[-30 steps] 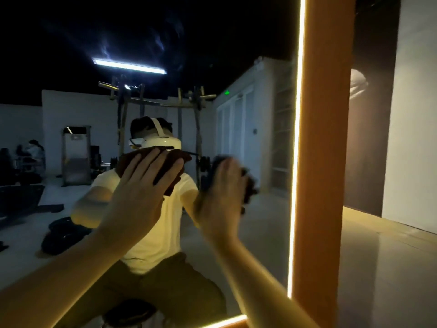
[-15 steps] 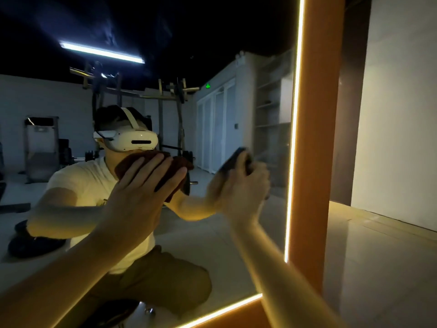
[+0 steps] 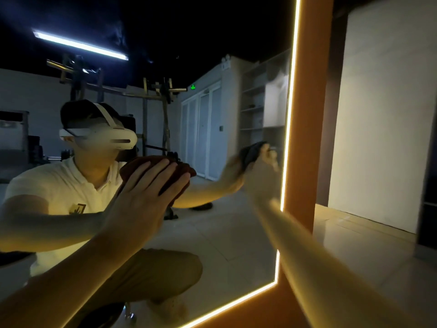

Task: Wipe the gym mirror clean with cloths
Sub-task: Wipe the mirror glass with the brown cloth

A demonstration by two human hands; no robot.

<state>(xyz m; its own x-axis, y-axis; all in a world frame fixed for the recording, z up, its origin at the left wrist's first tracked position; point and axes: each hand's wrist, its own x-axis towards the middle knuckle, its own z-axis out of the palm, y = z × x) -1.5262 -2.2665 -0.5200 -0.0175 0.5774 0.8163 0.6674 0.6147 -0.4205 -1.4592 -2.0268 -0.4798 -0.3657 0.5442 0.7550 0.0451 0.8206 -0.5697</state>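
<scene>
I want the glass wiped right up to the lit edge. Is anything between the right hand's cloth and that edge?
Nothing visible does. The dark cloth in the right hand is close beside the lit edge of the mirror, with only bare glass between them.

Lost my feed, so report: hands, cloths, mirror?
Left hand flat, pressing brown cloth on mirror. Right hand grips dark cloth by lit frame edge, blurred. Nothing blocking.

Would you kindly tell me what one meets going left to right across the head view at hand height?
Left hand pressing the brown cloth → right hand gripping the dark cloth → glowing light strip → orange mirror frame → white wall.
</scene>
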